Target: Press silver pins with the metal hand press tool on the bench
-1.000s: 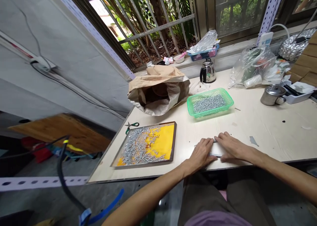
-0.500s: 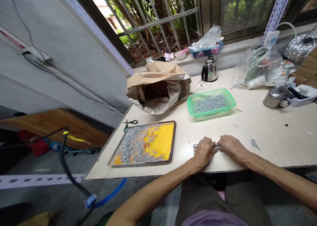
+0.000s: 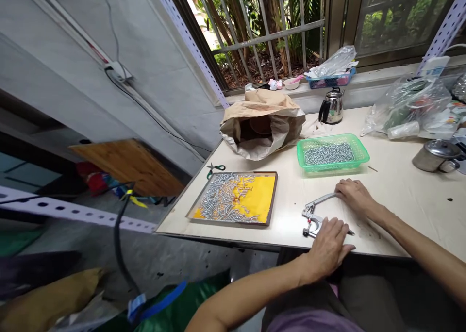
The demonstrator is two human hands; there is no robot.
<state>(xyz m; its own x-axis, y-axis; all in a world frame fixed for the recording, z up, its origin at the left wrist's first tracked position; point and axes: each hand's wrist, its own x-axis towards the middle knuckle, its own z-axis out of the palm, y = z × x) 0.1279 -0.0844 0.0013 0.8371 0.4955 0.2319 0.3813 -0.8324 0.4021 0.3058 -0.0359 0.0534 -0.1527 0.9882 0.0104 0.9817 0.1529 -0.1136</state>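
A silver metal hand tool with a hinged lever [image 3: 320,201], a red part and a black knob lies near the table's front edge. My left hand [image 3: 329,247] rests over its lower body, fingers bent down onto it; a dark pointed end sticks out past the fingers on the right. Around the far end of the raised lever my right hand [image 3: 355,196] is closed. Left of the tool is a shallow clear-sided tray [image 3: 271,196] with a yellow bottom and many small metal pins. A green plastic basket [image 3: 302,162] of similar metal pins stands beyond my hands.
Green-handled scissors [image 3: 216,168] lie beside the tray. Behind it sits an open brown paper bag [image 3: 260,104]. A steel kettle [image 3: 333,107], a lidded metal cup [image 3: 433,157] and plastic bags [image 3: 407,104] line the table's back and right. A barred window is behind.
The tool's lever has swung open, my right hand raising its end away from my left hand. My left hand has moved nearer the table edge. The head view has turned left.
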